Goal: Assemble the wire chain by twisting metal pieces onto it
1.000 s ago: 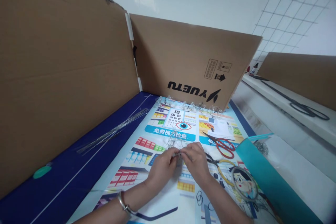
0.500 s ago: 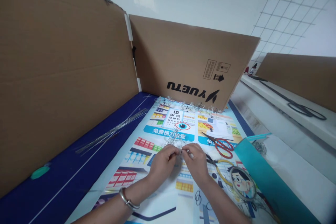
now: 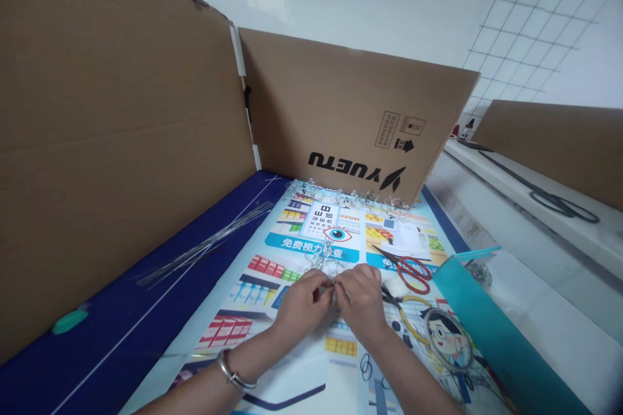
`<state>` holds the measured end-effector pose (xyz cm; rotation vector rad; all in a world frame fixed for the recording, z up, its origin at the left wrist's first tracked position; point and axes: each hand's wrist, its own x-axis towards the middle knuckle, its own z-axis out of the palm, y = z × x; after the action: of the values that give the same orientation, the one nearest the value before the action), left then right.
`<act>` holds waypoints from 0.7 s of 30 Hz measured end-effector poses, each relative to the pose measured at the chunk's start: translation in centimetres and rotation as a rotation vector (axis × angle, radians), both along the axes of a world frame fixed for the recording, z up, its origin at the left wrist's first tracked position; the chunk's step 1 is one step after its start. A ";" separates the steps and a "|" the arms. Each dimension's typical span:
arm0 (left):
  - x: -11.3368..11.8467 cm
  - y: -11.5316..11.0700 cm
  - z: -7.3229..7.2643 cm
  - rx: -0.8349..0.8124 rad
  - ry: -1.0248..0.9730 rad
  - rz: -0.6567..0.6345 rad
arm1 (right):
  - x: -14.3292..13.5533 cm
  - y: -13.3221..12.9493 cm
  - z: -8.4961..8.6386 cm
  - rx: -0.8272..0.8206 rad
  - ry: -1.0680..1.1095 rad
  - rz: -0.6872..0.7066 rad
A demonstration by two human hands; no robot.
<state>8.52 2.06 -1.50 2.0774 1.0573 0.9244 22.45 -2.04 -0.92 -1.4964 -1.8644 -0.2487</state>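
Observation:
My left hand [image 3: 302, 303] and my right hand [image 3: 363, 301] meet over the printed sheet [image 3: 292, 363], both with fingers pinched. Between their fingertips is thin silver wire, mostly hidden by the fingers. A tangle of twisted wire [image 3: 321, 260] lies just beyond the fingertips and appears to run into them. Right of my right hand lie red-handled scissors [image 3: 413, 273], blades toward the far left. Closer in are yellow-handled pliers [image 3: 415, 301], their jaws near my right wrist. A coil of wire [image 3: 471, 351] rests beside the pliers.
Straight wires [image 3: 209, 243] lie bundled on the blue surface at left. Several small twisted wire pieces [image 3: 350, 198] line the foot of the cardboard panel [image 3: 350, 97]. Another cardboard wall [image 3: 121, 142] stands left. A teal-sided box [image 3: 487, 318] is at right.
My right hand has turned slightly, its fingers rolling over toward the left hand at the pinch. My left hand stays nearly in place. The view has shifted very slightly.

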 end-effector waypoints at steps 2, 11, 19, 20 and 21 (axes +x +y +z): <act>0.0 0.1 -0.2 -0.004 0.002 0.005 | 0.0 0.0 0.1 0.002 -0.013 0.019; -0.1 0.6 -0.7 -0.038 -0.122 0.013 | -0.2 -0.1 0.2 -0.020 -0.045 0.073; -0.1 0.6 -0.5 -0.086 -0.175 0.044 | -0.3 -0.1 0.9 -0.004 -0.118 0.047; 0.0 0.5 -0.5 -0.092 -0.181 0.048 | -0.3 -0.1 0.9 -0.003 -0.121 0.045; 0.0 0.5 -0.4 -0.096 -0.188 0.051 | -0.3 -0.1 0.8 -0.003 -0.125 0.042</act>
<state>8.52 2.60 -1.93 1.8533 1.0383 1.0512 22.17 -2.14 -0.07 -1.4710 -1.9933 -0.3269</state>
